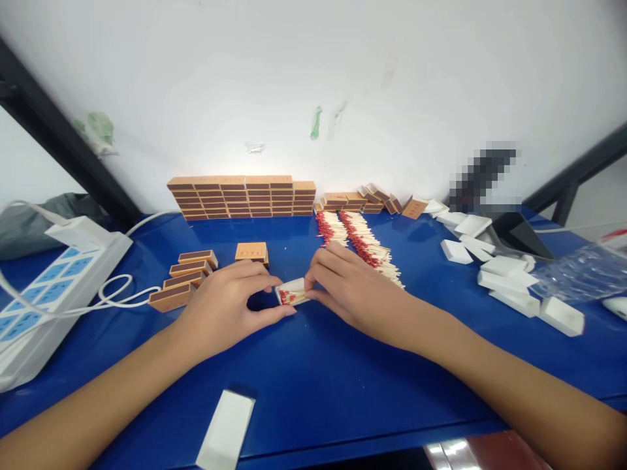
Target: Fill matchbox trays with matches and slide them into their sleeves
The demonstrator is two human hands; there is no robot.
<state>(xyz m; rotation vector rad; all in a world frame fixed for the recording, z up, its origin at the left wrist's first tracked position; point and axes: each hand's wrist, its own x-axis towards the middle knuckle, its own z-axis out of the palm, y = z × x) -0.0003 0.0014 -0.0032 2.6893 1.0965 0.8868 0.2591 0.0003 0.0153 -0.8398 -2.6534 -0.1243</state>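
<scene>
My left hand (230, 300) and my right hand (350, 287) meet at the middle of the blue table (313, 378). Between their fingertips they pinch a small white matchbox tray (292, 292) with red-tipped matches lying in it. The left thumb and forefinger grip its left end, and the right fingers press on its right end. Just behind the right hand lie two rows of loose red-tipped matches (360, 241). An orange matchbox (251, 252) lies just beyond the left hand.
Orange matchboxes are stacked in a wall (242, 196) at the back, with more tumbled ones (372, 199) to their right and a few sleeves (183, 279) at left. White trays (504, 274) are scattered right. A power strip (53, 287) sits left. One white tray (226, 427) lies at the near edge.
</scene>
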